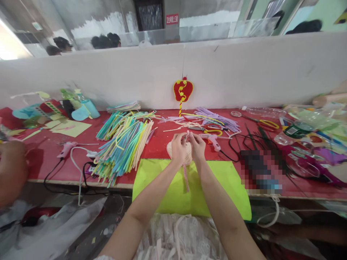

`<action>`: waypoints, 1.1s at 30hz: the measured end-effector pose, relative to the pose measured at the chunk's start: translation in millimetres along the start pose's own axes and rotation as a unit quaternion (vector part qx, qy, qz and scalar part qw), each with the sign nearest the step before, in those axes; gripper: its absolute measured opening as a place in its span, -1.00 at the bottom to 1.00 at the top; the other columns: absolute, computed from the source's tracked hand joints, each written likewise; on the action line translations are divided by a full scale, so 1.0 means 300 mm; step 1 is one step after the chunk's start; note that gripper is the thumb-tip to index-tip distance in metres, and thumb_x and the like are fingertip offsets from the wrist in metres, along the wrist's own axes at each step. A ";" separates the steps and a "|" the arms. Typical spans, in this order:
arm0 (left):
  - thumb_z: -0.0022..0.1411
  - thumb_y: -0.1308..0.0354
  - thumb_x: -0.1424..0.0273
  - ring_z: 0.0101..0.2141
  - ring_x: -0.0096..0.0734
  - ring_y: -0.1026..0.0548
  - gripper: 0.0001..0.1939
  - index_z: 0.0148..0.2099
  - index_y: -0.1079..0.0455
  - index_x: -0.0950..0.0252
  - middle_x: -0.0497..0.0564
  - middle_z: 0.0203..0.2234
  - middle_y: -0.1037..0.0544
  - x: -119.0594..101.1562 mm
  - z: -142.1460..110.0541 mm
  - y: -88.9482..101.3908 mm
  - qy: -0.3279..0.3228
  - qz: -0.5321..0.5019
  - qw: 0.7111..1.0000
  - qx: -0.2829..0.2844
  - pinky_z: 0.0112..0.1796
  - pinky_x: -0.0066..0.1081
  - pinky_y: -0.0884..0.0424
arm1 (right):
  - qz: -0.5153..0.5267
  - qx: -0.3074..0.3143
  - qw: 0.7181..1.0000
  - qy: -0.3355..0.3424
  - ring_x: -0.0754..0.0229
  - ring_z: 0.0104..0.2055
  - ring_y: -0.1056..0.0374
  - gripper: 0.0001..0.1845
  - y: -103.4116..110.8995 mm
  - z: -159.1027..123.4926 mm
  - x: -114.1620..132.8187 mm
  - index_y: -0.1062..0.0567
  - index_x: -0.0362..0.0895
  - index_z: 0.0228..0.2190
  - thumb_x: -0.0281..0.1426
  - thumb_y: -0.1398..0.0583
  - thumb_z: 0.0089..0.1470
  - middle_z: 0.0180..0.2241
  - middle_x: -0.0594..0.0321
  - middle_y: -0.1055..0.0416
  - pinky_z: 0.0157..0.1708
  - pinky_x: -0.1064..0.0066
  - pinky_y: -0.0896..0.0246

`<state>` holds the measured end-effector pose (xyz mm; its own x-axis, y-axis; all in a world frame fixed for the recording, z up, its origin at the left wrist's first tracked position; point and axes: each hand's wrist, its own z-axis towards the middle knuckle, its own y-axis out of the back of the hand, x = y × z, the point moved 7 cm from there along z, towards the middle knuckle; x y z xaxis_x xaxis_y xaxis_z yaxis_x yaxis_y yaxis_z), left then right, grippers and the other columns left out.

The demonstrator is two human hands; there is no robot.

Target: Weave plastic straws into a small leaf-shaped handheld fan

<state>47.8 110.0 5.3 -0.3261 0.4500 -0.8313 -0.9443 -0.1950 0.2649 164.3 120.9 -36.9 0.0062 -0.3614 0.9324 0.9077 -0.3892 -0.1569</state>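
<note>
My left hand (179, 147) and my right hand (197, 145) meet above the table's front edge, fingers pinched together. Between the fingertips shows a small pale pink piece of pipe cleaner (188, 133), partly hidden. Directly under my hands lies a cream fan-shaped piece (169, 148) made of pipe cleaners with a pink rim. Its pink twisted handle (186, 178) points towards me over a bright yellow-green sheet (159, 187). My hands hide much of the fan shape, and I cannot tell whether either one touches it.
Left lies a big heap of coloured pipe cleaners (127, 141); purple ones (217, 117) are at the back. A pink glue gun (214, 141) and scissors (213, 129) are right of my hands. A red fan ornament (179, 92) stands against the white partition (121, 76). Another person's arm (12, 169) is left.
</note>
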 end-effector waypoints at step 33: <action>0.20 0.00 0.29 -0.24 -0.51 -0.46 -0.76 -0.12 -0.41 0.14 -0.07 -0.26 -0.53 0.103 0.005 0.104 -0.127 0.204 0.967 0.087 -0.24 -0.53 -0.34 | -0.036 0.207 0.976 -0.052 0.27 -0.44 -0.27 -0.70 -0.068 -0.012 -0.025 -0.51 -0.12 -0.44 -0.14 -0.19 -0.11 -0.51 0.28 -0.42 -0.40 0.43 -0.18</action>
<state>8.2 119.1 -11.5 -0.6529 0.5695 -0.4994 -0.7199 -0.2617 0.6428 144.2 128.6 -41.9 -0.0419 -0.2495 0.9675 0.9990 -0.0267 0.0363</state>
